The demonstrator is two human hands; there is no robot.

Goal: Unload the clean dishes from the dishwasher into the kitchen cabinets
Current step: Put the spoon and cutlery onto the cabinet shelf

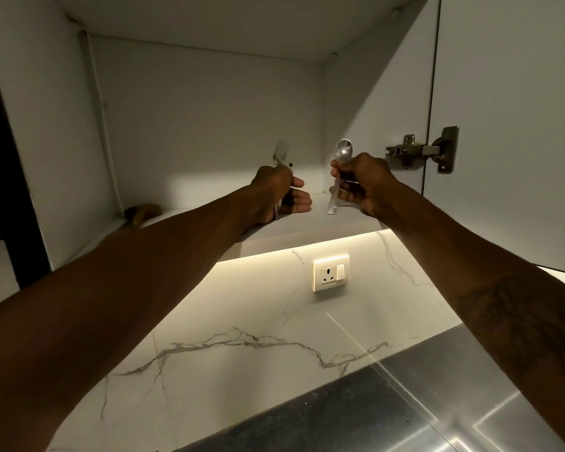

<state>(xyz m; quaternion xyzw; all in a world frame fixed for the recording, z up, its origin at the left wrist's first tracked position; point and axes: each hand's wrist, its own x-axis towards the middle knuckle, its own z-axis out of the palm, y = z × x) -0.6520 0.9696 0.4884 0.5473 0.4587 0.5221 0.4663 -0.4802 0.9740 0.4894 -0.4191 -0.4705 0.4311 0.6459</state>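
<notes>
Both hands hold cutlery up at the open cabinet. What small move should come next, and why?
Probably lower the right hand and lay its spoon flat on the shelf: the spoon stands upright in that grip, over bare shelf. The left hand also grips a blurred utensil, likely to follow.

No text, label, brand or number could be read. The wall socket (330,273) carried a tiny mark beneath its holes, too small to make out. The dark tattoo (516,321) on the right forearm was blurred and showed no legible letters.
</notes>
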